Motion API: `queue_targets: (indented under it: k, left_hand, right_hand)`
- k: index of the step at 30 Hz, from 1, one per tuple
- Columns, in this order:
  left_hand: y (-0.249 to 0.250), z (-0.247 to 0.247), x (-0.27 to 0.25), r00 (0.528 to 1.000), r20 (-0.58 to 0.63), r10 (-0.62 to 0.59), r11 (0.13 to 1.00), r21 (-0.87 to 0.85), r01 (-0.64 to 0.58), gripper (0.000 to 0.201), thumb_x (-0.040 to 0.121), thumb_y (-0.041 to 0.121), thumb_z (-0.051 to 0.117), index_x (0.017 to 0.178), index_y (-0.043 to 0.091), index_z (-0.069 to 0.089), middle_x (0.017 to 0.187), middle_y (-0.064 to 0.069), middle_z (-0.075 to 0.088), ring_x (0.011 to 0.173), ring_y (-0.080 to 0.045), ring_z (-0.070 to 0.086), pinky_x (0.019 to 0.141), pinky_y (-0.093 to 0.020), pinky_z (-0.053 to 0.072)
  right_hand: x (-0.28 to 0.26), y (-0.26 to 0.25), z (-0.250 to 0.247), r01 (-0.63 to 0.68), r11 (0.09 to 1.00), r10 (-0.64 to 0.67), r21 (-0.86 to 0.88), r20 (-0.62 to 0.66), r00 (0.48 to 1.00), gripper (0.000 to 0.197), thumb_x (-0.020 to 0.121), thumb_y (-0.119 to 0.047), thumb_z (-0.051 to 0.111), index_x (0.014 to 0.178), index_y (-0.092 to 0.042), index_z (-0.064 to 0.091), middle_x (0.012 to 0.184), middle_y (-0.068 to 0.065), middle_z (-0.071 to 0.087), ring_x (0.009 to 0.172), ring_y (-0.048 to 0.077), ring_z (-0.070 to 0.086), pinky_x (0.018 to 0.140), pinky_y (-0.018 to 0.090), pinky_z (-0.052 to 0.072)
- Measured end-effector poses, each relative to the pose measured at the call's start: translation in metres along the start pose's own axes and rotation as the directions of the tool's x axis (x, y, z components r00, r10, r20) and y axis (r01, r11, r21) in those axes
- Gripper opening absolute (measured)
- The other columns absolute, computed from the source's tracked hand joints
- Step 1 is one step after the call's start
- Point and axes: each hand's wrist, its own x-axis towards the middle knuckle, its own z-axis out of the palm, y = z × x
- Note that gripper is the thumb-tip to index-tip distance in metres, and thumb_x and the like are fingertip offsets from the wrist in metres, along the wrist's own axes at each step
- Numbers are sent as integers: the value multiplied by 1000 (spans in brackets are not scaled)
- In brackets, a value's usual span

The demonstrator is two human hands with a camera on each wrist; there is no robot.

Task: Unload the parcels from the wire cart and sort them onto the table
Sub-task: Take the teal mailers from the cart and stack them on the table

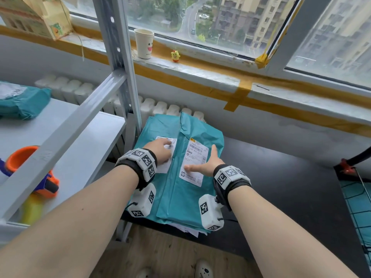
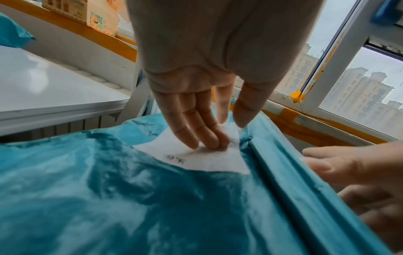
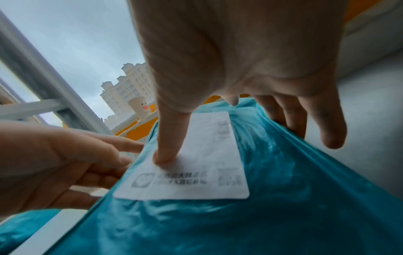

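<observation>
Two teal plastic parcels lie stacked on the dark table (image 1: 281,187). The upper parcel (image 1: 186,197) (image 3: 283,207) covers the right part of the lower parcel (image 1: 152,127) (image 2: 109,189). My left hand (image 1: 160,151) presses its straight fingers (image 2: 196,134) on the lower parcel's white label. My right hand (image 1: 202,163) rests on the upper parcel with its thumb (image 3: 167,146) on that label. Its other fingers reach straight past the parcel's right edge. The wire cart (image 1: 357,207) shows at the far right, with teal inside.
A grey metal shelf (image 1: 60,147) stands at the left with another teal parcel (image 1: 22,105) and an orange tape dispenser (image 1: 30,167) on it. A paper cup (image 1: 144,44) and a yellow toy (image 1: 175,56) sit on the window sill.
</observation>
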Motion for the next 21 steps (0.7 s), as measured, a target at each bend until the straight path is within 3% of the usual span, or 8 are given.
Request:
queue_targets:
  k: [4,6,9,12,15,17,20,21]
  left_hand:
    - [-9,2,-2,1000,-5,23,999,48,-23,65,80,17,67,139,28,42,117,-5,64,106,-24,60,84,-27,46]
    - [-12,1,-3,999,-18,43,998,44,-42,64,80,16,68,138,28,43,116,-5,65,108,-25,59,83,-26,43]
    - [-14,0,-1,998,-37,58,997,44,-56,59,81,16,67,135,29,47,118,-4,65,109,-24,59,84,-26,43]
    - [-21,-2,5,994,-112,16,1000,-16,-18,44,85,20,63,128,27,55,119,-3,64,110,-24,59,91,-29,45]
    - [-34,-8,10,966,-244,-82,996,15,88,46,88,22,57,133,23,49,132,-10,50,122,-29,47,101,-35,39]
    - [-43,-11,11,950,-248,-191,979,20,202,56,89,34,55,140,19,38,139,-17,37,128,-36,38,105,-41,34]
    - [-54,-9,17,937,-109,-333,941,-97,323,75,89,51,51,145,8,26,145,-22,34,131,-38,38,108,-42,33]
    - [-56,-7,20,937,-77,-342,935,-127,331,77,90,53,50,145,5,25,144,-22,37,131,-37,40,107,-41,34]
  right_hand:
    - [-2,-2,-9,16,999,-9,50,-140,990,133,56,-52,85,149,-35,-8,150,12,33,134,33,39,109,48,35]
    - [-1,-6,-18,72,988,-45,134,-199,979,125,59,-42,87,151,-32,2,149,6,38,134,29,40,109,44,36]
    - [0,-16,-24,109,968,-64,226,-196,979,113,66,-28,86,152,-22,12,152,1,33,138,24,36,114,41,31]
    - [0,-23,-20,103,953,-46,284,-202,978,105,73,-20,81,152,-18,11,154,3,30,139,24,34,114,41,29]
    - [-1,-22,-12,57,939,14,340,-201,979,102,76,-19,78,152,-16,9,152,5,33,137,26,37,113,41,31]
    - [-4,-21,-6,23,941,40,338,-177,983,102,68,-30,82,149,-16,21,145,5,43,130,26,46,109,43,37]
    - [9,-13,2,-12,958,44,287,-105,993,114,27,-56,88,127,-20,49,124,0,62,110,24,61,93,45,51]
    - [11,-12,3,-20,962,43,273,-79,996,114,20,-59,88,121,-19,53,120,0,64,106,23,64,90,45,53]
